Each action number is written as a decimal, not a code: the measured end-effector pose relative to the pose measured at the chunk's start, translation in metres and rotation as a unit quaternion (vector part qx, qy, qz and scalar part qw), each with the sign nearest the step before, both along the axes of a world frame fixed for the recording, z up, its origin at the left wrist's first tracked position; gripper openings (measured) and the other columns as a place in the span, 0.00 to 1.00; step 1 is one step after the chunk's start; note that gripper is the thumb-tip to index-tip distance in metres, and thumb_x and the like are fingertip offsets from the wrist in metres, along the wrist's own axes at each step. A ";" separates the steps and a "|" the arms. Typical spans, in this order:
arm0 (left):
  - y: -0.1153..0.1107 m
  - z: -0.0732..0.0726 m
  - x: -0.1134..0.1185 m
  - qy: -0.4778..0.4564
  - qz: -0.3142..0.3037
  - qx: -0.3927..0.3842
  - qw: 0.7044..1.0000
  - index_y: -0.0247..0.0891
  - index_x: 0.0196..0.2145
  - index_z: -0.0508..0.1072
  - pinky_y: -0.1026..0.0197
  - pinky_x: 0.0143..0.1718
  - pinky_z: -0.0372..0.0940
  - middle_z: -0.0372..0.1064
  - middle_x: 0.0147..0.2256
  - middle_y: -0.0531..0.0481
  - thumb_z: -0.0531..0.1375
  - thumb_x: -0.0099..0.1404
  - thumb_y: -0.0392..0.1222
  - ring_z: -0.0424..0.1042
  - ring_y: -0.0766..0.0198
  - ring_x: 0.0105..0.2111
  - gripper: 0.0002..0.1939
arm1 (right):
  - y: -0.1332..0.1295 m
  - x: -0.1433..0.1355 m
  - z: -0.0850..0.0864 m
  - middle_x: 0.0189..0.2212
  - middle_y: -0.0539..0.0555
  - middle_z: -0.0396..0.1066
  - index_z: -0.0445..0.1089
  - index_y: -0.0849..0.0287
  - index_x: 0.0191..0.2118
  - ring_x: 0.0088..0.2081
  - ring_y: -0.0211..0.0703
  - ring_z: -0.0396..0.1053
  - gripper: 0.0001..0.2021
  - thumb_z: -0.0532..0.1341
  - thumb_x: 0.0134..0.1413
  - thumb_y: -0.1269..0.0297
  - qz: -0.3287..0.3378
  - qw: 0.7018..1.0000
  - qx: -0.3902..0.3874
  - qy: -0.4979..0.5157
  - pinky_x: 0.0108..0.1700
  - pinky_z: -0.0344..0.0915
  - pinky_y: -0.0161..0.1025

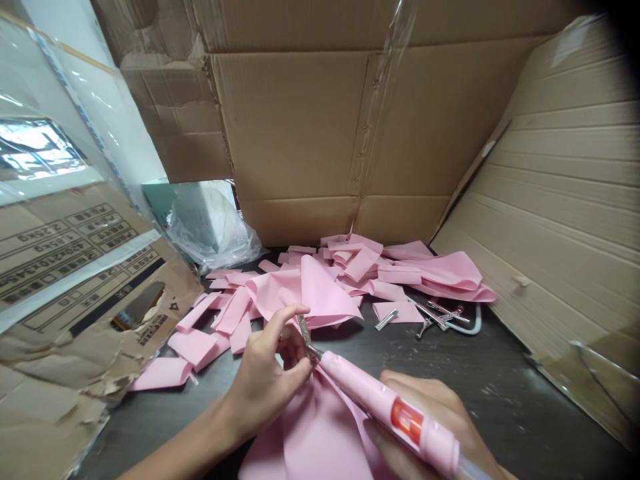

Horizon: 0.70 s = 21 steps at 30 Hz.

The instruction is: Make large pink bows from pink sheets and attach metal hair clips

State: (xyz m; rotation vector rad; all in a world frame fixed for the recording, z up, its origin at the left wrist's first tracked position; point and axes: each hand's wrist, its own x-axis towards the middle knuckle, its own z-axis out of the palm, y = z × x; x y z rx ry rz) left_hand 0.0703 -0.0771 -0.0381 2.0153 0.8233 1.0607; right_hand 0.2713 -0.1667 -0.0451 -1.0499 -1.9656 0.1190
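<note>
My left hand [273, 367] is closed, thumb and fingers pinching a small metal hair clip [304, 333] at the gathered middle of a pink fabric bow [320, 433]. One part of the bow [327, 293] fans out beyond the fingers, and the other hangs below them. My right hand [430, 420] grips a pink hot glue gun [370, 393] with an orange-red window in its side. Its metal nozzle touches or nearly touches the clip's near end. The trigger is hidden from view.
Behind my hands lie many folded pink fabric pieces [360, 263]. Larger pink strips [455, 273] and several loose metal clips [437, 315] are at the right. Cardboard walls [295, 120] enclose the back and sides of the dark table [200, 427]. A clear plastic bag [213, 230] sits back left.
</note>
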 end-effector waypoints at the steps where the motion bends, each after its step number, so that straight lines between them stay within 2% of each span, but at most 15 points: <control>1: 0.000 0.000 0.000 0.001 0.000 0.001 1.000 0.41 0.53 0.60 0.69 0.25 0.61 0.63 0.25 0.59 0.58 0.57 0.27 0.63 0.71 0.23 0.26 | 0.000 0.000 0.001 0.18 0.49 0.58 0.59 0.56 0.22 0.18 0.38 0.59 0.11 0.56 0.54 0.69 -0.001 1.000 0.003 0.000 0.21 0.58 0.37; 14: -0.001 0.002 0.001 0.010 0.011 0.008 1.000 0.41 0.53 0.60 0.68 0.25 0.62 0.63 0.26 0.59 0.57 0.57 0.28 0.63 0.71 0.23 0.26 | 0.001 0.000 -0.013 0.20 0.47 0.54 0.54 0.56 0.24 0.20 0.35 0.56 0.11 0.56 0.52 0.71 0.003 1.000 -0.017 0.024 0.23 0.51 0.36; 21: -0.001 0.001 0.000 0.007 0.007 0.012 1.000 0.42 0.53 0.60 0.69 0.25 0.61 0.62 0.25 0.59 0.57 0.57 0.27 0.63 0.72 0.23 0.27 | 0.007 -0.001 -0.025 0.19 0.45 0.50 0.49 0.56 0.24 0.18 0.33 0.51 0.13 0.56 0.51 0.70 0.003 0.999 0.034 0.041 0.21 0.45 0.36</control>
